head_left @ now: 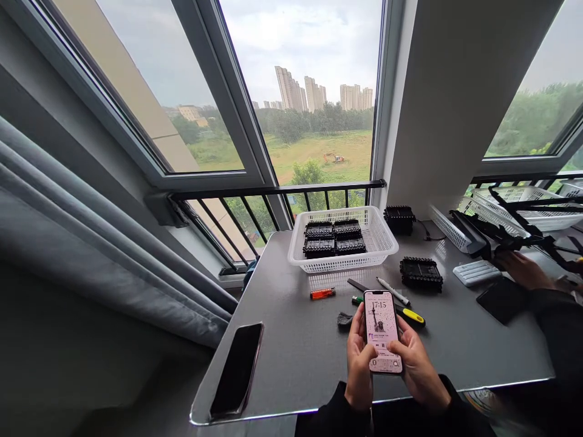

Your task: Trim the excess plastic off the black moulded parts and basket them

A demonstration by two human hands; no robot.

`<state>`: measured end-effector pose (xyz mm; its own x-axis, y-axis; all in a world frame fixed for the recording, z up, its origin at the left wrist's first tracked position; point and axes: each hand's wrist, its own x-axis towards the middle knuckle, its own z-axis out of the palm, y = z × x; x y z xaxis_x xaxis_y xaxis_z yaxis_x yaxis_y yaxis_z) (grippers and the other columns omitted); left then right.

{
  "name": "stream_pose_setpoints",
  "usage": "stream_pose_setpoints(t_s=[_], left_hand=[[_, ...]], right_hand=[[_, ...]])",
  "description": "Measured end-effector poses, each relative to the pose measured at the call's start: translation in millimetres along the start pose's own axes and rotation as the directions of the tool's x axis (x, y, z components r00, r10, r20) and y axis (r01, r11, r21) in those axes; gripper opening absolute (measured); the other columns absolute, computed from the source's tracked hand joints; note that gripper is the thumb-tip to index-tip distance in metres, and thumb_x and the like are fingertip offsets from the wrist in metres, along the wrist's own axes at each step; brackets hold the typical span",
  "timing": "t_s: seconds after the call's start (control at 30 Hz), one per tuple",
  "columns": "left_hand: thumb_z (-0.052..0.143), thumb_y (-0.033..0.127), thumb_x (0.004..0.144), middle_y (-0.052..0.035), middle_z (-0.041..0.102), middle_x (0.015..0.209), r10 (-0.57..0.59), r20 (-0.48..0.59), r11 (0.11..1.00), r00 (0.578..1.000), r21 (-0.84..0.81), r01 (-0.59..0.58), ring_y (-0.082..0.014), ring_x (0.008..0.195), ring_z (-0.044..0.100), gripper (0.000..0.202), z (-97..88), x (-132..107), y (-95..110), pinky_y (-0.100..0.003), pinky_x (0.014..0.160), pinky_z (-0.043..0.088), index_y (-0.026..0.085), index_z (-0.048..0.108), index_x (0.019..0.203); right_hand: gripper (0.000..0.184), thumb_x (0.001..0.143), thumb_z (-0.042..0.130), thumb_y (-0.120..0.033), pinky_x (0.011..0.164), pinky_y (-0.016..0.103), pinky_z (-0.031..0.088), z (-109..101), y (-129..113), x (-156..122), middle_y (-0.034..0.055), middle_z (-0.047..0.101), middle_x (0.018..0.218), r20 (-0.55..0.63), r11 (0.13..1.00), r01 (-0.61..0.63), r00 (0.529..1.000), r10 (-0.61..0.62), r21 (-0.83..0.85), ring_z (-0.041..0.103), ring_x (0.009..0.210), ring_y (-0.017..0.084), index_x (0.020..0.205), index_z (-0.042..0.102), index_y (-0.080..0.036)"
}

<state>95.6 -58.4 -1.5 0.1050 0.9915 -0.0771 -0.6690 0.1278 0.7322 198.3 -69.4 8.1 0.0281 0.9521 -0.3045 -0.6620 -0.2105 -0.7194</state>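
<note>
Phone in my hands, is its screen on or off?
On: the phone, held by the left hand and right hand, is lit up, showing 17:15 above a picture.

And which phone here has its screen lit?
The held phone, gripped by the left hand and right hand; its screen shows 17:15. The flat-lying phone at the left of the table is dark.

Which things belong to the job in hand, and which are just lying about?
In hand:
- lit phone, between left hand and right hand

Lying about:
- dark phone
- orange item
- white pen
- yellow-ended tool
- white basket holding black parts
</note>
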Motion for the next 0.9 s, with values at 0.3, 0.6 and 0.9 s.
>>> stream_pose_setpoints(t_s=[0.3, 0.6, 0.9], left_hand=[[0.071, 0.024, 0.067, -0.0139, 0.052, 0.141, 0.01, 0.121, 0.985, 0.993, 0.172, -0.031, -0.0346, 0.131, 0.047, 0.081, -1.8, -1.9, -7.2, -0.045, 0.108, 0.04, 0.02, 0.041, 0.143], [0.071, 0.02, 0.071, -0.0157, 0.044, 0.148, 0.002, 0.176, 0.947, 0.984, 0.316, -0.058, -0.033, 0.133, 0.045, 0.093, 2.3, -10.0, -9.8, -0.046, 0.113, 0.035, 0.02, 0.023, 0.151], [0.075, 0.02, 0.068, -0.0136, 0.042, 0.149, 0.047, 0.213, 0.897, 0.976, 0.421, -0.135, -0.0335, 0.137, 0.04, 0.098, -6.5, -8.3, -17.7, -0.049, 0.115, 0.031, 0.023, 0.023, 0.151]], right_hand=[[0.057, 0.073, 0.07, -0.03, 0.088, 0.043, 0.051, -11.4, -8.1, 1.0, 0.0051, 0.072, 0.109, -0.123, 0.985, -0.066, 0.989, 0.087, 0.161, 0.065, 0.105, 0.029, 0.128, 0.058, -0.026], [0.085, 0.055, 0.077, -0.01, 0.087, 0.048, 0.051, -5.5, -8.8, 3.1, 0.0072, 0.074, 0.1, -0.093, 0.999, 0.013, 0.996, -0.01, 0.033, 0.069, 0.093, 0.031, 0.135, 0.051, -0.024], [0.063, 0.066, 0.069, -0.023, 0.09, 0.047, 0.051, -14.2, -10.3, 4.9, 0.0052, 0.074, 0.102, -0.169, 0.991, -0.012, 0.985, 0.034, 0.132, 0.066, 0.101, 0.031, 0.128, 0.059, -0.024]])
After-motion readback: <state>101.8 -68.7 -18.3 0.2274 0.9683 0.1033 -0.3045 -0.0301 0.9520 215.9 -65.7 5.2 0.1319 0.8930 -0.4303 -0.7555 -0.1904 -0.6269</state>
